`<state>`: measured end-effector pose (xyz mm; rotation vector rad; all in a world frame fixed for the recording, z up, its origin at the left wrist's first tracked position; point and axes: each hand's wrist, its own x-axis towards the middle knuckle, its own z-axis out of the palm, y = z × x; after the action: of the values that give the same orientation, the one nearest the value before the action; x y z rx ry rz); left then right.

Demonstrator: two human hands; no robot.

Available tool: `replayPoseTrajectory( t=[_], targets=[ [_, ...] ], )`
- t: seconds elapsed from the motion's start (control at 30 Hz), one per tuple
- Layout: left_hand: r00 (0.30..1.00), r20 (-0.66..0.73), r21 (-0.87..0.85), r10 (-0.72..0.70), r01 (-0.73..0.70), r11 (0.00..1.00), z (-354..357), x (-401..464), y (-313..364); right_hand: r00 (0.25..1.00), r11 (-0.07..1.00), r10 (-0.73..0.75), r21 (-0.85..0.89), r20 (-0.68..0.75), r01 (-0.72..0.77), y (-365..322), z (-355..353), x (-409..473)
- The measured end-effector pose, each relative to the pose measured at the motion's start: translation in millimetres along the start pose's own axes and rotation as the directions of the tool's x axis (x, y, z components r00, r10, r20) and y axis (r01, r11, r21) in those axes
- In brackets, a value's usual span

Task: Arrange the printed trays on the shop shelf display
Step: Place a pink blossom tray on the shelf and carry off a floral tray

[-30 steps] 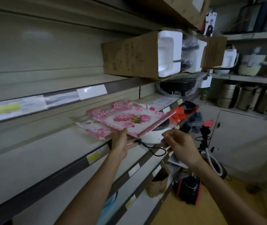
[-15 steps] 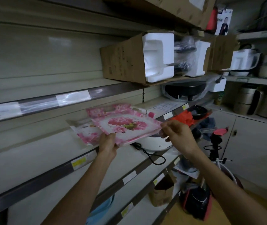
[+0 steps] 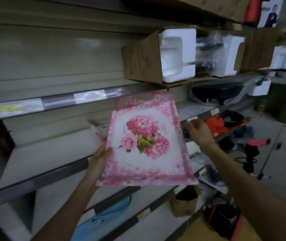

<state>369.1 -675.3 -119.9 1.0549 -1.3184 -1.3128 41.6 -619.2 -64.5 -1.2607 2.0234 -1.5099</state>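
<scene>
A pink tray printed with peonies (image 3: 145, 141) is tilted up facing me in front of the middle shelf (image 3: 51, 153). My left hand (image 3: 99, 159) grips its lower left edge, thumb on the printed face. My right hand (image 3: 198, 132) holds its right edge from behind, fingers partly hidden. A second pink printed tray (image 3: 98, 132) lies flat on the shelf just behind, mostly covered by the held one.
An open cardboard box with white foam (image 3: 159, 54) sits on the upper shelf. A black pan in plastic (image 3: 217, 92) and a red item (image 3: 214, 123) lie to the right. A white appliance (image 3: 191, 148) stands behind the tray. Lower shelves hold a blue item (image 3: 107, 216).
The top tray has been lifted off the one beneath and tipped from nearly flat to upright facing me. My right hand shifted from the corner to the right edge.
</scene>
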Motion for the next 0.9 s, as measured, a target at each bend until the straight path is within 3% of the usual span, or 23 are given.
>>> replayPoseTrajectory(
  t=[0.13,0.23,0.4,0.67,0.9],
  targets=[
    [0.998,0.067,0.029,0.012,-0.014,0.999,-9.5,-20.0,-2.3,0.970,0.945,0.181,0.243,0.165,-0.218,4.6,10.6,-10.5],
    [0.995,0.096,0.039,0.019,-0.023,0.999,-9.9,-36.0,-2.4,0.947,0.880,0.250,0.359,0.204,-0.310,10.1,18.5,-16.6],
    [0.998,0.058,0.047,0.017,-0.019,0.999,-12.2,-61.9,-5.0,0.954,0.884,0.254,0.362,0.162,-0.297,14.0,28.4,-31.8],
    [0.988,-0.148,0.158,0.037,-0.013,0.987,-35.3,-124.7,-9.3,0.941,0.906,0.193,0.317,0.278,-0.280,2.9,67.6,-61.4],
    [0.956,-0.280,0.087,-0.087,0.116,0.989,-73.9,-182.8,-6.5,0.921,0.922,0.088,0.318,0.379,-0.219,-23.0,115.7,-100.1]
  ],
)
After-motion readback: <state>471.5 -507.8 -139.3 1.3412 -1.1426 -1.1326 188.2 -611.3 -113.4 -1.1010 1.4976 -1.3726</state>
